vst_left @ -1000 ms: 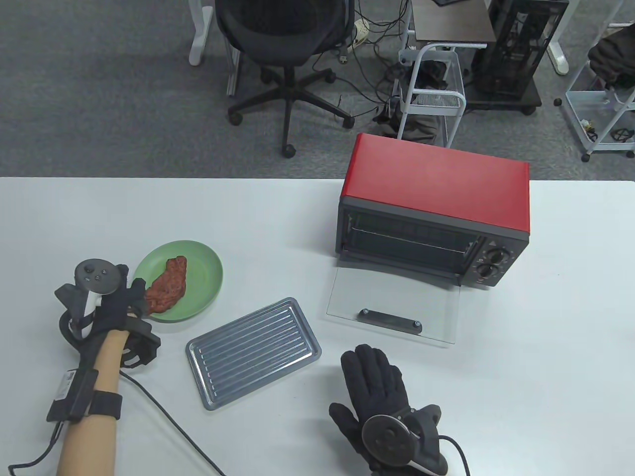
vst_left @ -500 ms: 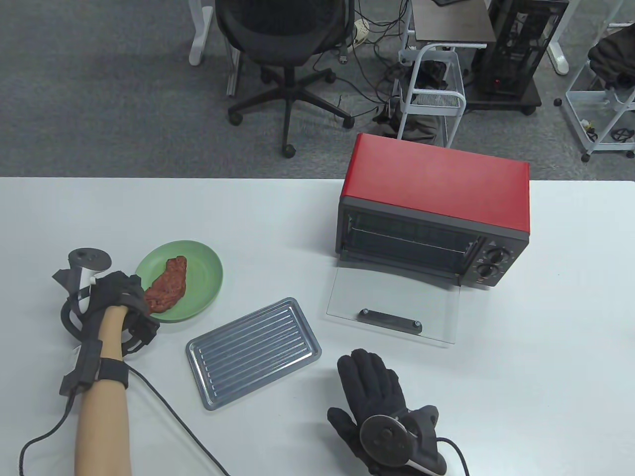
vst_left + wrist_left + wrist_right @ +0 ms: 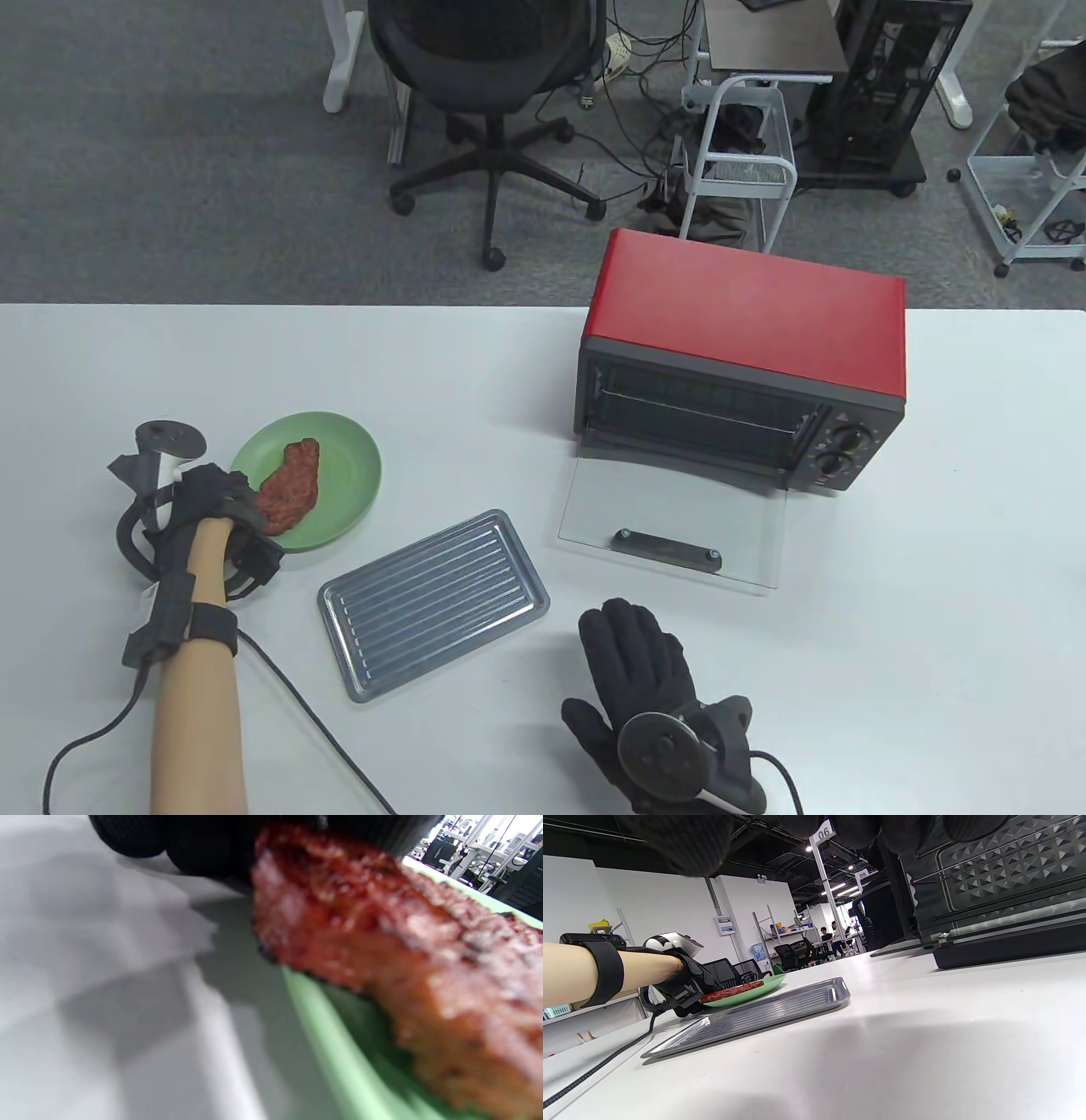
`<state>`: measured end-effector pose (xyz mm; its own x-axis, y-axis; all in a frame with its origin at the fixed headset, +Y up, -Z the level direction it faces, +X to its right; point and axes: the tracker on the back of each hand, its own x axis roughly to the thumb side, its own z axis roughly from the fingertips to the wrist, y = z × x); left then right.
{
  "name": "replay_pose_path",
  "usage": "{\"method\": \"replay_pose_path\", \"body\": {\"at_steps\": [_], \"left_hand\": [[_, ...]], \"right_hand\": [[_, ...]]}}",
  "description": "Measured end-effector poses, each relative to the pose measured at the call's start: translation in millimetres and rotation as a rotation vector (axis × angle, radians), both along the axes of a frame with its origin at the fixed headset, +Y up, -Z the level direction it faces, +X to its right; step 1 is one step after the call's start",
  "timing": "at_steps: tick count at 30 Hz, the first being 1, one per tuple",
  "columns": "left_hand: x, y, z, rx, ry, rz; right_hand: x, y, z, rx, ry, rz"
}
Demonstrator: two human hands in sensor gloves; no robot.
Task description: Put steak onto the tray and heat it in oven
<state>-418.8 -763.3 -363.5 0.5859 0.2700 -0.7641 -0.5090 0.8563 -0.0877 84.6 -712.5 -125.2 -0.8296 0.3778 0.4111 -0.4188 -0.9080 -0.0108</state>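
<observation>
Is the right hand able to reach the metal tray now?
Probably yes: the right hand lies flat beside the tray, with only bare table between them.

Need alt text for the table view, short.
A gloved left hand grips the near end of a steak on a green plate. The right hand lies flat beside an empty metal tray, before a red oven with its door open.
</observation>
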Motion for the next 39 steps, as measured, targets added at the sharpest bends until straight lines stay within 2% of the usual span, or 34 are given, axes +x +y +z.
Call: {"method": "replay_pose_path", "body": {"at_steps": [10,17,20,25,32,39], "left_hand": [[-6,2,5,0.008,-0.038,0.065],[-15,8,17,0.031,-0.065,0.103],[-23,2,22,0.079,-0.046,0.226],[-30,-8,30,0.126,-0.044,0.319],[-32,-10,33,0.083,-0.113,0.371],[-30,-6,43,0.220,-0.091,0.339]], "right_hand": [[2,0,-2,-0.009,-0.008,-0.001],[3,0,-2,-0.026,-0.004,0.005],[3,0,-3,-0.030,-0.002,0.003],[5,1,-3,-0.026,-0.006,-0.004],[6,1,-4,-0.031,-0.011,-0.004],[7,1,-5,-0.032,-0.020,-0.008]]}}
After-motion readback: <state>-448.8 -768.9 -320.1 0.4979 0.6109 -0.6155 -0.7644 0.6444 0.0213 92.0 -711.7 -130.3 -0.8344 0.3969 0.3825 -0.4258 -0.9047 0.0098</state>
